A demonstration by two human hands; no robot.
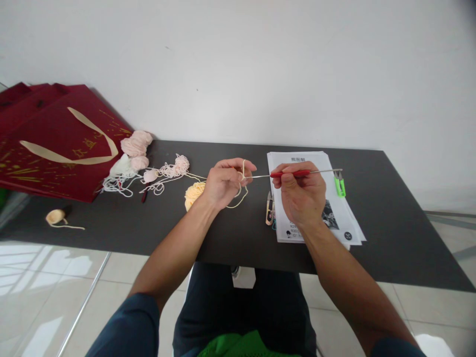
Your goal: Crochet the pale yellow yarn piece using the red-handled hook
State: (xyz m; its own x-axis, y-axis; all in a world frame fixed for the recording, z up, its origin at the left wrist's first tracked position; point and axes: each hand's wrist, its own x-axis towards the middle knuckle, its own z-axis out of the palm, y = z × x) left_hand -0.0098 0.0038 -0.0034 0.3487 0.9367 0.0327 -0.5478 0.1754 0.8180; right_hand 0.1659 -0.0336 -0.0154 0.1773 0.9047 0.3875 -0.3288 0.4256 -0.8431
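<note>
My right hand (303, 193) is closed around the red grip of a crochet hook (290, 174), held level above a stack of printed sheets. The hook's thin metal tip reaches left to my left hand (226, 181). There, my left fingers pinch pale yellow yarn (243, 168), part of which loops over the index finger and round the hook's tip. A loose strand hangs below the fingers. Behind my left wrist, partly hidden, lies a yellow ball of yarn (193, 195). How the yarn sits between the fingertips is too small to tell.
Printed sheets (334, 233) lie under my right hand, with green-handled snips (339, 186) and another pair of snips (269, 210) beside them. Pink and white yarn (137, 144) lies at left by a dark red gift bag (74, 148). A small crocheted cream piece (55, 216) sits near the left edge.
</note>
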